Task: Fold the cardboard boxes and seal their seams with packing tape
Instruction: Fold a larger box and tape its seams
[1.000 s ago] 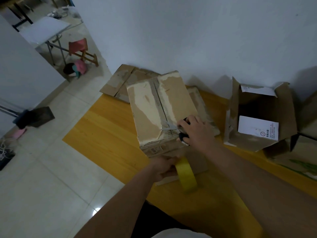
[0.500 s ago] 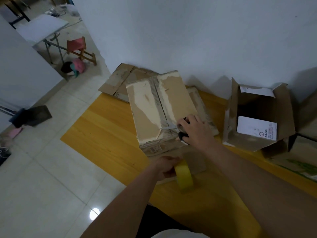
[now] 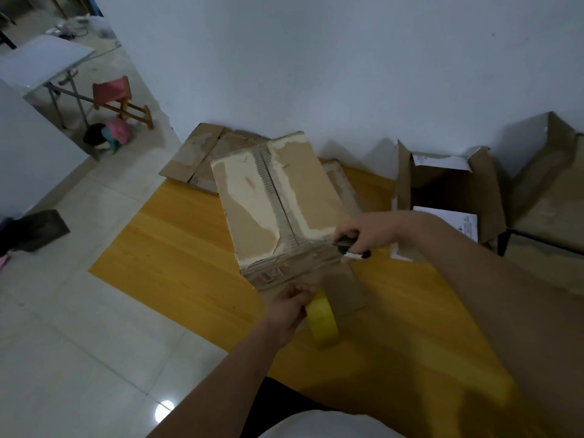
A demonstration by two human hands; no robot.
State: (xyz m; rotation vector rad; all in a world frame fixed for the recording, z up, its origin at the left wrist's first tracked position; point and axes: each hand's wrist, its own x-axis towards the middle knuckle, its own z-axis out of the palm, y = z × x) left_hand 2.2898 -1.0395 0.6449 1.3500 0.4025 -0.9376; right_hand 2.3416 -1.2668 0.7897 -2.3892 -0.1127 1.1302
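A closed cardboard box (image 3: 268, 203) with torn, pale patches stands on the yellow wooden table (image 3: 177, 248); its centre seam runs away from me. My left hand (image 3: 289, 306) grips a yellow roll of packing tape (image 3: 324, 322) just below the box's near edge. My right hand (image 3: 368, 232) holds a black-handled cutting tool (image 3: 347, 246) at the box's near right corner. The blade is hidden by my fingers.
Flattened cardboard (image 3: 196, 162) lies behind the box by the white wall. An open box (image 3: 448, 197) with white labels stands to the right, with more cardboard (image 3: 550, 197) beyond it. Tiled floor (image 3: 79, 311) drops off left of the table.
My right hand with the cutting tool has moved right, from the seam on the box top to its near right corner. My left hand stays on the tape roll.
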